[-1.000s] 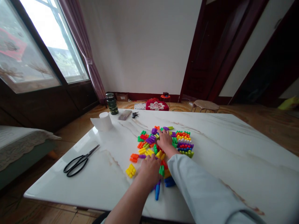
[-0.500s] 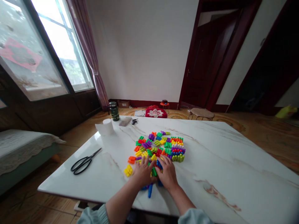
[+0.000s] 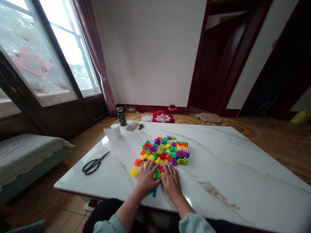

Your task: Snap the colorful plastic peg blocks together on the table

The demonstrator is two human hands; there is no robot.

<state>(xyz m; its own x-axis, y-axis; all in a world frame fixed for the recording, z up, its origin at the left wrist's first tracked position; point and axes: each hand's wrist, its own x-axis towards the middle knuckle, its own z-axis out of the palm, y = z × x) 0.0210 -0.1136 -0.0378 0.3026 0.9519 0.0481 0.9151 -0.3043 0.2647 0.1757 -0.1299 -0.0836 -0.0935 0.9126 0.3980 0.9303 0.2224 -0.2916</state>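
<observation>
Several small plastic building blocks point(image 3: 163, 150) in red, yellow, green, purple, orange and blue lie spread on a white marble table point(image 3: 230, 171). My left hand point(image 3: 146, 178) lies flat with fingers spread on the near edge of the pile. My right hand point(image 3: 171, 182) rests beside it, fingers stretched over the blocks. A green block point(image 3: 157, 174) and a blue block point(image 3: 155, 191) show between the two hands. A yellow block point(image 3: 133, 171) lies apart at the left of the pile. A neat multicoloured assembled slab point(image 3: 182, 152) sits at the pile's right.
Black scissors point(image 3: 94, 163) lie at the table's left. A white paper roll point(image 3: 114, 131), a dark green bottle point(image 3: 121, 116) and keys point(image 3: 140, 126) stand at the far left corner. A bed point(image 3: 26, 155) is left of the table; a stool point(image 3: 209, 118) stands behind.
My right hand has drawn back from the far side of the pile to the near edge beside my left hand. The view has pulled back from the table.
</observation>
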